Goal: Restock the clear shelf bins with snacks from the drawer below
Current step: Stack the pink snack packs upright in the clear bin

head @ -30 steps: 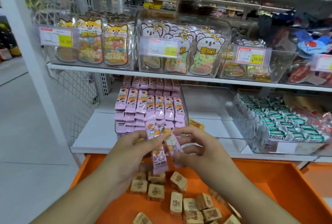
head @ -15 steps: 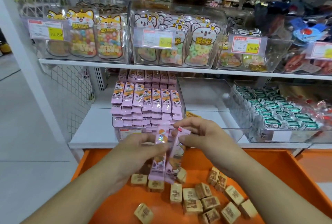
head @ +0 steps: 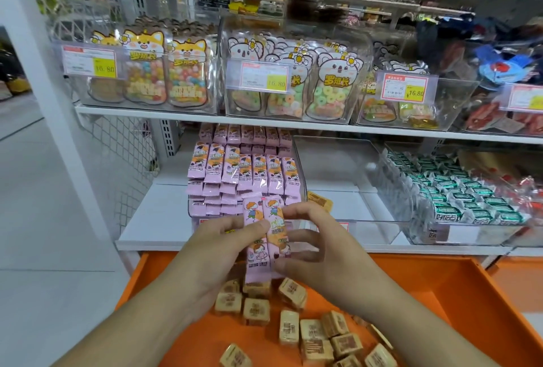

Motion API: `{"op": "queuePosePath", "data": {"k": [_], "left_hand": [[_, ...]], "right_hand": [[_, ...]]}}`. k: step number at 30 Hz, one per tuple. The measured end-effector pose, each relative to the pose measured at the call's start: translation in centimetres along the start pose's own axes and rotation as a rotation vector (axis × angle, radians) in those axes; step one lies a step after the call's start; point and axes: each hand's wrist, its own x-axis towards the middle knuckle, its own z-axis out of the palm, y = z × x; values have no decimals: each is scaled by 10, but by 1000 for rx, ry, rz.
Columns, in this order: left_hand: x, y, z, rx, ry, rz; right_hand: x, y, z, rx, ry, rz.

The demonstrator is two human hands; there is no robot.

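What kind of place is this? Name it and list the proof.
Most likely a snack shop aisle: price tags clipped on clear bins, shelves of packaged sweets, and an orange drawer of spare stock.

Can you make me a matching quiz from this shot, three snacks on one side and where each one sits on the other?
Things:
1. pink packets
2. tan cubes
3. green packs

Places:
A. in the orange drawer
B. in the right-hand clear bin
C. held between the left hand and right hand

Pairs: 1-C, 2-A, 3-B
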Motion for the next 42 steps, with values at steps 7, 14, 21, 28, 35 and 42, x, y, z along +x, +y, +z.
{"op": "queuePosePath", "data": {"k": [7,14,21,28,35,42], "left_hand": [[-5,0,0,191,135,145],[-10,14,2,332,156,420],[-4,19,-22,641,-15,557],[15,27,-32,1080,152,745],[74,44,-43,1390,311,855],[113,37,-54,1494,335,796]], "right_hand": [[3,2,7,-93,130,-63],[14,2,9,-70,218,-123],[28,-1,4,93,181,-87],[54,2,3,35,182,-157],[106,-9,-9,-456,313,-259],[142,5,-8,-682,249,-326]]}}
